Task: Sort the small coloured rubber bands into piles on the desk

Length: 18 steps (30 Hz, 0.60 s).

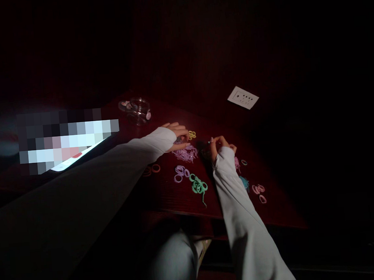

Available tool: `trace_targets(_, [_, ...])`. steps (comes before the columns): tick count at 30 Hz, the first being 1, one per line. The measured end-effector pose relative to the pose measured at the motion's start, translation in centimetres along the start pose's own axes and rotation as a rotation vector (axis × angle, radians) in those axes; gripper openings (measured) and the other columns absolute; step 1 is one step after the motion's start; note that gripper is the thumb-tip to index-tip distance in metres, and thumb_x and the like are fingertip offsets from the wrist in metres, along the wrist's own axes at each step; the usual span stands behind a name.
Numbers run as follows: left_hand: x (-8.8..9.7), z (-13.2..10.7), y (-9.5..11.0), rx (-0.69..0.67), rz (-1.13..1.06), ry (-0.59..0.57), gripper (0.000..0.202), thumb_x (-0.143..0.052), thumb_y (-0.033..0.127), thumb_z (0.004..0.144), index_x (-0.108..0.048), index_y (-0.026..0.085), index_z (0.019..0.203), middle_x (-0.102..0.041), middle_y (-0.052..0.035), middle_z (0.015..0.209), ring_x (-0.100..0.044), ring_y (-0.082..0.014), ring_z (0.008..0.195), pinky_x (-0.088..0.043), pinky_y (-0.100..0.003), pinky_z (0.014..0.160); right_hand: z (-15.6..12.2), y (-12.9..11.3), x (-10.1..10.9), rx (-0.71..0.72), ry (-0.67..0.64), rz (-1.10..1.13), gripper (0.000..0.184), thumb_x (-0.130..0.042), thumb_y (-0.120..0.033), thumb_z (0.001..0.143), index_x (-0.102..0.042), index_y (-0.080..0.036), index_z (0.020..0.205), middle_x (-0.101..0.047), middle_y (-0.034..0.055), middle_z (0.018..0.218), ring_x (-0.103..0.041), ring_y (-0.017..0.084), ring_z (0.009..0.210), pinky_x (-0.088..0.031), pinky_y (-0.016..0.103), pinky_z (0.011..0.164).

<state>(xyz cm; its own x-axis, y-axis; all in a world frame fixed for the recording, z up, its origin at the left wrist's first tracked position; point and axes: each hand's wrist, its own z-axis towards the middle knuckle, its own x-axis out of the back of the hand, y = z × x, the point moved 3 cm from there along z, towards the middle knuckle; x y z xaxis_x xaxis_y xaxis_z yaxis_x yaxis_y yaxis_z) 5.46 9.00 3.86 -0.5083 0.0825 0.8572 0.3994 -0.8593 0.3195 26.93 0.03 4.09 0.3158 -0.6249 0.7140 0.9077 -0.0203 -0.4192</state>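
My left hand (177,133) hovers or rests at a tangle of thin lilac strands (185,153), palm down, thumb and bent fingers apart. I see nothing held in it. Just past its fingertips are several yellow rings (192,135), which look like hair ties. To the right, my right hand (222,144) is closed in a pinch, a tiny pale speck showing at the fingertips; I cannot make out what it is. Below the hands lie purple hair ties (181,173) and a green bunch of hair ties (198,184). Pink strands (237,164) are partly hidden behind my right cuff.
A clear open jar (140,111) stands at the back left, a lid (125,105) beside it. A lit, pixelated screen (87,148) glows at left. Pink ties (258,190), a teal bunch (245,183) and orange rings (156,168) lie about. A white wall socket (243,97) is behind.
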Motion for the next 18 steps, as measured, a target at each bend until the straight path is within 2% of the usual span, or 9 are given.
trace_targets(4, [-0.8, -0.1, -0.4, -0.027, -0.021, -0.051, 0.05, -0.064, 0.055, 0.092, -0.062, 0.028, 0.134, -0.065, -0.0063, 0.14, -0.056, -0.0256, 0.127, -0.04, -0.038, 0.106, -0.3, 0.2, -1.8, 0.046, -0.026, -0.119, 0.03, -0.046, -0.047, 0.098, -0.061, -0.025, 0.084, -0.069, 0.0031, 0.08, -0.058, 0.022, 0.086, -0.03, 0.042, 0.099])
trace_targets(8, [-2.0, -0.3, -0.7, -0.09, -0.071, -0.146, 0.065, -0.065, 0.056, 0.091, -0.048, 0.033, 0.15, -0.054, -0.0043, 0.157, -0.05, -0.0233, 0.142, -0.037, -0.038, 0.117, -0.3, 0.0, -2.6, 0.057, -0.083, -0.111, 0.031, -0.046, -0.048, 0.099, -0.06, -0.026, 0.083, -0.069, 0.0024, 0.081, -0.059, 0.023, 0.089, -0.029, 0.041, 0.099])
trace_targets(12, [-2.3, -0.4, -0.9, -0.093, -0.068, -0.178, 0.069, -0.065, 0.054, 0.092, -0.045, 0.032, 0.154, -0.048, -0.0062, 0.162, -0.046, -0.0244, 0.147, -0.034, -0.041, 0.121, -0.5, -0.8, -2.4, 0.097, -0.137, -0.036, 0.032, -0.047, -0.05, 0.098, -0.062, -0.026, 0.082, -0.07, 0.0016, 0.082, -0.058, 0.023, 0.091, -0.027, 0.041, 0.101])
trace_targets(18, [-1.7, -0.3, -0.9, -0.073, -0.043, -0.149, 0.064, -0.066, 0.053, 0.091, -0.051, 0.032, 0.15, -0.053, -0.0059, 0.158, -0.049, -0.0258, 0.141, -0.037, -0.041, 0.117, -0.7, -1.6, -0.8, 0.087, -0.078, -0.007, 0.036, -0.046, -0.053, 0.099, -0.06, -0.026, 0.081, -0.072, 0.0013, 0.085, -0.06, 0.021, 0.091, -0.03, 0.041, 0.1])
